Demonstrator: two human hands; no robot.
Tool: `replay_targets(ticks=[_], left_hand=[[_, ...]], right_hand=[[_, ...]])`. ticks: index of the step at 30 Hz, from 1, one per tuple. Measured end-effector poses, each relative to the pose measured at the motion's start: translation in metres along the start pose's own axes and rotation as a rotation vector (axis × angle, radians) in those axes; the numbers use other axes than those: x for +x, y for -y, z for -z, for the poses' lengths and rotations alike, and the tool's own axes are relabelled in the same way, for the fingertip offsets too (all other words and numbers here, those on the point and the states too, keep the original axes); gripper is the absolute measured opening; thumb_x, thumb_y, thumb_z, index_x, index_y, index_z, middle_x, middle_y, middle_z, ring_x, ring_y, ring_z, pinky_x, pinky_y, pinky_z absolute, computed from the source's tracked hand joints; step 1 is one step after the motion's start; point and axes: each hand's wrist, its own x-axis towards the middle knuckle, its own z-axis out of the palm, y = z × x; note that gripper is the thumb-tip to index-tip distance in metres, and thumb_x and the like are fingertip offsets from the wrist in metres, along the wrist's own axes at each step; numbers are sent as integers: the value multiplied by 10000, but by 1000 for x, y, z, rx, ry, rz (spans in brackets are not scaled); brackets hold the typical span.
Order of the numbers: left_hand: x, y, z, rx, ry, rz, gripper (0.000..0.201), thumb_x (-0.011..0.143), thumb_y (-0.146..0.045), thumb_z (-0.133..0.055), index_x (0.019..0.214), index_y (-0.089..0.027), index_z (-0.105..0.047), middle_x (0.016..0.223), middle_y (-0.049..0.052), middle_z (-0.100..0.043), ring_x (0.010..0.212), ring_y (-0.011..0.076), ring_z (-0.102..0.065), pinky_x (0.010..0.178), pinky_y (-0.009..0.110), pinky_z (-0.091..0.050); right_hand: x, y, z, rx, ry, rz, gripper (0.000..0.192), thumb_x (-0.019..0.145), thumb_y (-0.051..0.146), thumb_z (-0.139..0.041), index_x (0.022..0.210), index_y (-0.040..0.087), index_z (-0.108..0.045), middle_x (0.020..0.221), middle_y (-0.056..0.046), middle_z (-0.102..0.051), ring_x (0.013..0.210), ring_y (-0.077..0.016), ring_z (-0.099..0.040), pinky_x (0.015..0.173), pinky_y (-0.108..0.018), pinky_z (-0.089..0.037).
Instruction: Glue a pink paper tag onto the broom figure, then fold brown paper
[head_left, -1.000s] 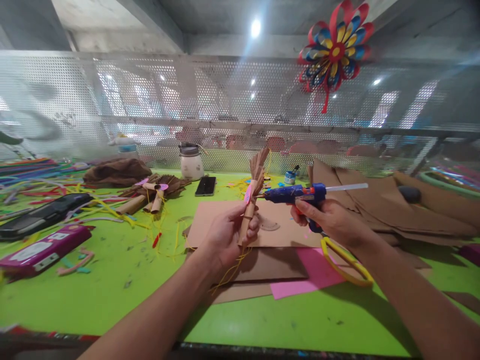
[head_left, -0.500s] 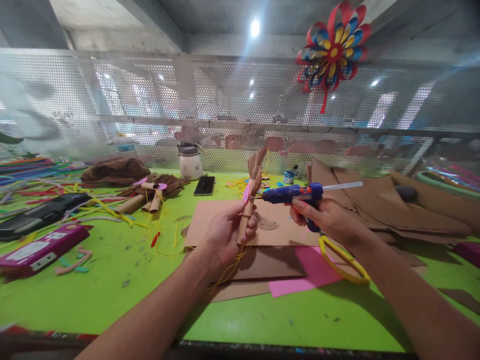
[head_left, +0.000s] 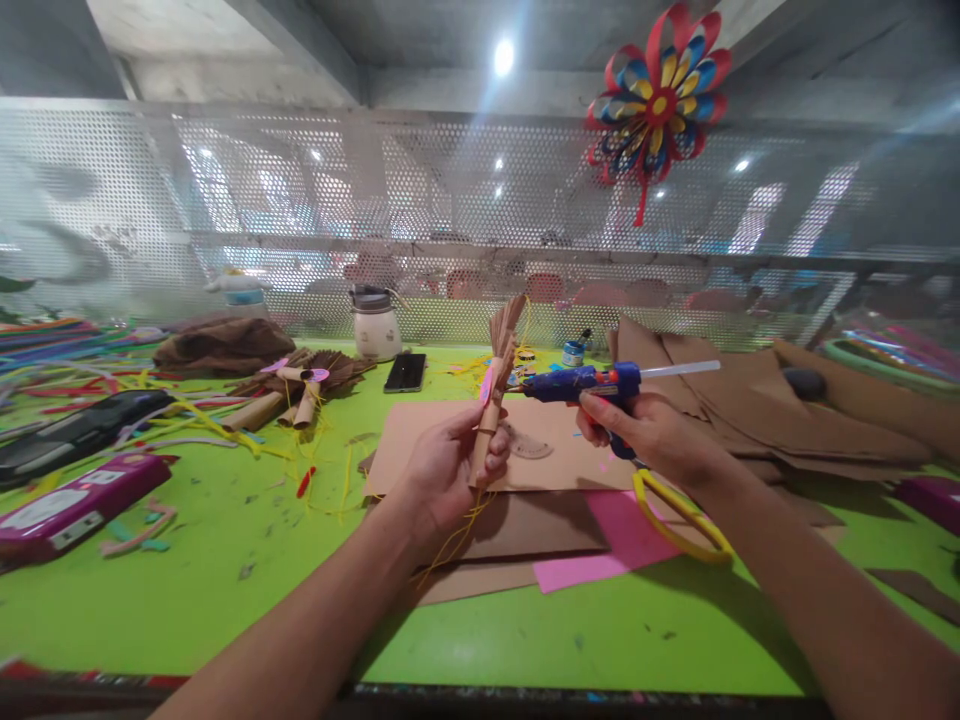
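Kraft-paper roll (head_left: 488,418): left hand (head_left: 448,452) wraps fingers around it, over cardboard sheet (head_left: 574,468); near upright, top leaning right.
Glue gun (head_left: 574,383): right hand (head_left: 641,425) fingers curl round grip; nozzle (head_left: 519,388) points left, crosswise to roll, contact unclear.

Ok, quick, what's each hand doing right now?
Left hand: closed, holding a brown paper roll with a fanned top.
Right hand: closed, holding a blue glue gun, nozzle towards the roll.

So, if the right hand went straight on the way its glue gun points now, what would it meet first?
Most likely the brown paper roll in the left hand: the blue glue gun in the right hand points at it, tip very near. Whether they touch is hard to tell.
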Motion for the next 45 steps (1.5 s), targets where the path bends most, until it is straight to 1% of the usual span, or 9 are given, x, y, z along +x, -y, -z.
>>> replay_targets(ticks=[6, 10, 14, 19, 25, 27, 31, 36, 45], left_hand=[[-1, -1, 0, 14, 2, -2, 193, 898, -230, -349, 826, -123, -491, 554, 1, -447, 395, 62, -382, 336, 140, -284], [-1, 0, 0, 25, 12, -12, 181, 896, -226, -357, 830, -125, -493, 554, 0, -448, 398, 64, -390, 340, 140, -288], [-1, 1, -1, 37, 20, -29, 193, 900, -218, -348, 801, -126, -486, 548, -1, -444, 397, 63, -384, 344, 141, -287], [-1, 1, -2, 44, 49, -31, 202, 905, -227, -333, 831, -125, -490, 560, 0, -446, 399, 65, -379, 346, 145, -280], [-1, 1, 0, 29, 61, -15, 201, 905, -229, -337, 812, -125, -481, 558, -2, -445, 398, 59, -374, 348, 142, -270], [-1, 2, 2, 22, 51, -3, 190, 901, -234, -350, 815, -126, -481, 551, -5, -447, 396, 58, -374, 350, 140, -275], [1, 8, 4, 35, 32, 40, 175, 890, -248, -374, 830, -132, -491, 537, -10, -452, 384, 61, -381, 338, 137, -275], [4, 21, 3, 108, -28, 152, 166, 865, -285, -418, 835, -147, -505, 527, -12, -465, 365, 71, -406, 319, 133, -251], [8, 34, 7, 205, -28, 102, 190, 844, -326, -455, 826, -148, -518, 528, 1, -515, 354, 83, -436, 329, 155, -291]], right_hand=[[3, -12, 0, -15, -106, -17, 417, 854, 512, -447, 678, 156, -572, 627, -21, -549, 556, -110, -488, 532, -232, -396], [10, -35, 0, -221, -259, -77, 456, 829, 561, -438, 678, 158, -589, 577, -19, -542, 534, -129, -491, 524, -247, -383], [20, -62, -2, -487, -331, -145, 396, 782, 541, -494, 846, 171, -621, 635, -25, -570, 550, -155, -492, 504, -251, -354], [29, -85, -7, -793, -206, -180, 301, 711, 397, -590, 828, 130, -665, 765, -90, -614, 681, -195, -543, 576, -255, -365], [35, -106, -1, -850, -34, -143, 363, 666, 243, -635, 1018, 153, -656, 950, -111, -640, 888, -231, -566, 750, -280, -410], [34, -104, 3, -803, -48, -132, 384, 650, 195, -639, 1030, 143, -655, 986, -121, -642, 911, -236, -569, 791, -307, -419], [26, -70, 2, -426, -279, -60, 256, 741, 270, -580, 946, 141, -662, 958, -100, -655, 812, -188, -596, 735, -315, -463], [11, -15, -18, 160, -270, 7, 277, 780, 397, -584, 897, 151, -635, 737, -34, -626, 644, -123, -563, 596, -266, -468], [11, -9, -30, 402, -438, -70, 261, 724, 395, -647, 804, 155, -586, 637, 2, -585, 486, -76, -500, 445, -223, -396]])
